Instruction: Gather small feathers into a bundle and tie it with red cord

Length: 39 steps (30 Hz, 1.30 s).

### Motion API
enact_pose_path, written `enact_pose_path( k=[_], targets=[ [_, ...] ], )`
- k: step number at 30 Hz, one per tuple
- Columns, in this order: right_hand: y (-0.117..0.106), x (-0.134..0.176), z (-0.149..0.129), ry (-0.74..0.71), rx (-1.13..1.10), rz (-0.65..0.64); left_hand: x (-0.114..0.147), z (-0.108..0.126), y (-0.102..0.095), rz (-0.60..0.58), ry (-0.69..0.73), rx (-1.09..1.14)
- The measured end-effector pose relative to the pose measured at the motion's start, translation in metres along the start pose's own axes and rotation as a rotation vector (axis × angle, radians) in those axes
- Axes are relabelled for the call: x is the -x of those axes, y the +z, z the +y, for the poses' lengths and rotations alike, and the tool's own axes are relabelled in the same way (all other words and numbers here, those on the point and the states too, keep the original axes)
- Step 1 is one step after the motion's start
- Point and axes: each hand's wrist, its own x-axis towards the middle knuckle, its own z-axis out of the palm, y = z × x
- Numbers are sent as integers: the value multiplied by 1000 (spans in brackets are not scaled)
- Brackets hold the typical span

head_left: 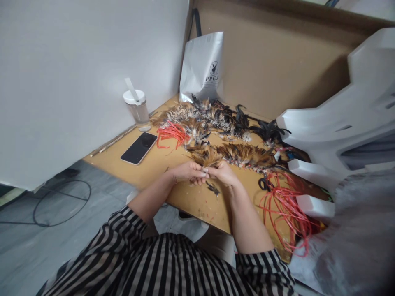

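My left hand and my right hand meet over the near part of the table, fingertips pinched together. Between them they grip a small bunch of brown feathers, which fans out away from me. The quill ends are hidden by my fingers. Just behind lies a long row of brown feathers, reaching to the right. Below my right hand a small dark feather tuft rests on the tabletop.
Feather bundles heap at the back before a silver bag. At left are a phone, a lidded cup and red strips. Red strands, black scissors and white foam pieces occupy the right.
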Motion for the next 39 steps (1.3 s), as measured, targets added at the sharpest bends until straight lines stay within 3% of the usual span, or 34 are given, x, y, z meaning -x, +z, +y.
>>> enact_pose_path(
  k=[6,10,16,24,27,31,34,36,39],
  targets=[
    [-7,-4,7,-1,-32,83,2,5,-4,74,123,48],
    [-3,-5,3,2,-19,138,1,3,-6,74,76,5],
    [6,-6,1,-105,-42,215,-2,0,-2,111,42,81],
    [11,-12,14,-30,-172,175,-1,0,-1,132,30,127],
    [11,-15,17,-28,-182,234,-4,-1,-5,198,95,221],
    [15,-10,8,-265,54,474,-11,-3,-10,421,208,438],
    [21,-3,-2,-466,353,594,-15,-1,-7,489,241,483],
    [24,-1,-5,-485,453,593,-17,2,-2,499,257,494],
    [25,-4,-1,-409,405,592,-20,7,4,483,285,502]
  ],
)
